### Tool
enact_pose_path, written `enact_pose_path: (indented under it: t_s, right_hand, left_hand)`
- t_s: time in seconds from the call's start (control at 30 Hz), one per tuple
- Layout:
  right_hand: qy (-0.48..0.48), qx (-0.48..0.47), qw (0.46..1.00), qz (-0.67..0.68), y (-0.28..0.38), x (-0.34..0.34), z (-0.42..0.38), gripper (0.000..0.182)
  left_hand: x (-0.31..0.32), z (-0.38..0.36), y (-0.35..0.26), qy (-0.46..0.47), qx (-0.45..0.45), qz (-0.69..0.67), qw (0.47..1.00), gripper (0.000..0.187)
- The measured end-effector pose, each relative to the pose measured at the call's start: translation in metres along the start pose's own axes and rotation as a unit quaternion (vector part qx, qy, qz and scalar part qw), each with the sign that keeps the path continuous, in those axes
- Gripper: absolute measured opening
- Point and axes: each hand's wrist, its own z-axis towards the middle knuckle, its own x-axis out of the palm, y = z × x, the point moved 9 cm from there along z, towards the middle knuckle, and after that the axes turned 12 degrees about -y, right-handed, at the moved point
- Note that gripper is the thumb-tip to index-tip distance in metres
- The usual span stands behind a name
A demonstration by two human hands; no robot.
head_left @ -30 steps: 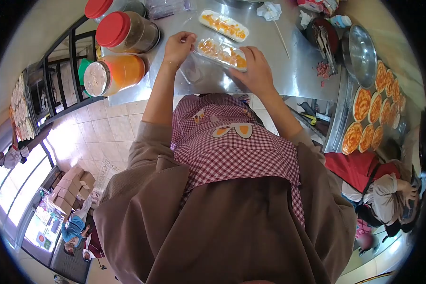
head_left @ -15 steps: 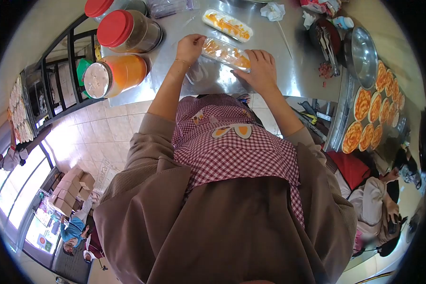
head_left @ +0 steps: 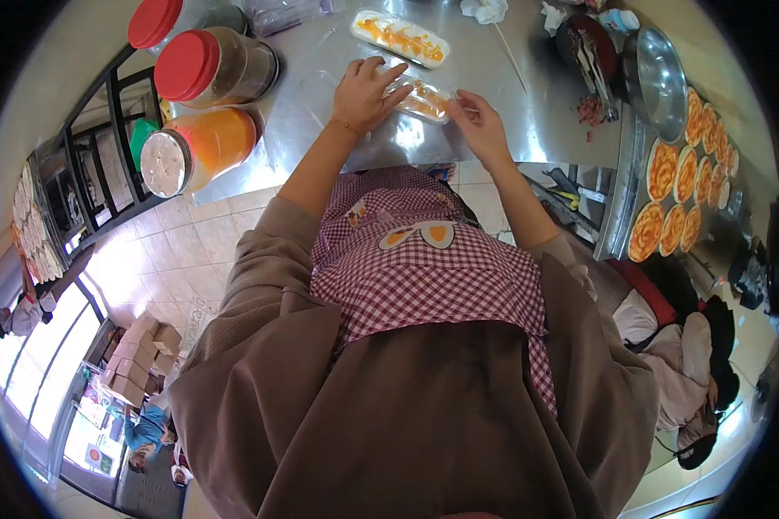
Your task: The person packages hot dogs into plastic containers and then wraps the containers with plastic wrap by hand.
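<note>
A long clear plastic container (head_left: 424, 102) with orange-and-white food inside lies on the metal table. My left hand (head_left: 368, 97) is open over its left end, fingers spread and touching the top. At the opposite end, my right hand (head_left: 479, 128) has thumb and fingers closed on the container's corner. Just behind sits a second long tray (head_left: 401, 39), uncovered, with white filling and orange topping. Part of the first container is hidden under my left fingers.
Large jars with red lids (head_left: 188, 67) and a jar of orange contents (head_left: 208, 147) stand at the left. To the right are tongs (head_left: 595, 69), a metal bowl (head_left: 655, 84) and a tray of sauced round bases (head_left: 646, 203). A thin stick (head_left: 511, 59) lies behind my right hand.
My left hand has gone from pinching the container's left end to lying spread across its top. My right hand has turned and now grips the right corner. The view has shifted slightly.
</note>
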Motion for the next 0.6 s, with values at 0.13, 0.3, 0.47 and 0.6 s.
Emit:
enact_pose_path:
  t_s: [0.13, 0.3, 0.47, 0.6]
  right_hand:
    - [0.012, 0.085, 0.99, 0.111, -0.022, 0.011, 0.006, 0.043]
    - [-0.029, 0.063, 0.988, 0.137, -0.017, 0.009, 0.01, 0.027]
    - [-0.024, 0.056, 0.99, 0.131, -0.02, 0.01, 0.013, 0.027]
    - [-0.028, 0.047, 0.991, 0.123, -0.023, 0.01, 0.016, 0.027]
  left_hand:
    - [0.005, 0.002, 0.002, -0.005, 0.001, -0.007, 1.0, 0.039]
    - [0.001, 0.002, -0.004, -0.041, 0.004, 0.02, 0.999, 0.039]
    - [0.001, 0.003, -0.007, -0.042, -0.011, 0.046, 0.998, 0.04]
    - [0.003, 0.002, -0.007, -0.039, -0.012, 0.069, 0.997, 0.042]
